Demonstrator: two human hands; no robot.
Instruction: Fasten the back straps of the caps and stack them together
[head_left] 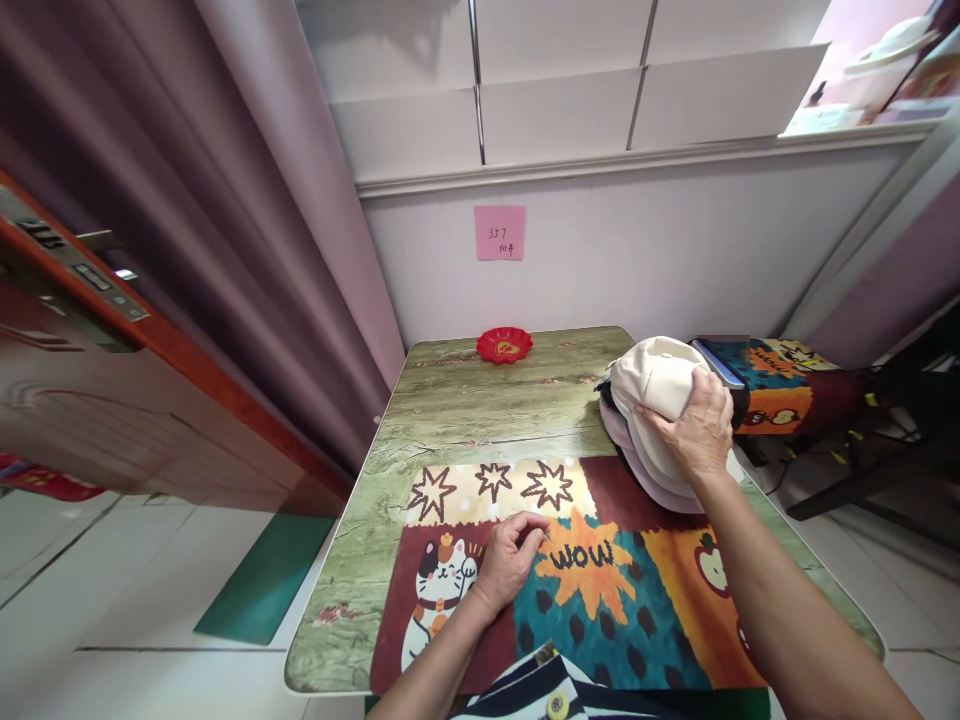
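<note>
A cream cap [660,375] lies on top of a small stack of caps at the right side of the table. Below it show the pale lilac brim [646,478] of another cap and a dark edge. My right hand [701,425] grips the cream cap's crown, thumb on the near left and fingers over the right side. My left hand [510,565] rests on the patterned mat [480,640], beside the word "WOW". Its fingers are curled, with thumb and forefinger tips close together and nothing seen in them.
A red scalloped dish [505,345] sits at the back of the wood-patterned table [450,400]. A pink note [500,233] is on the wall behind. Purple curtains [300,200] and a door [150,350] stand to the left. A second surface with a similar mat [780,375] is at the right.
</note>
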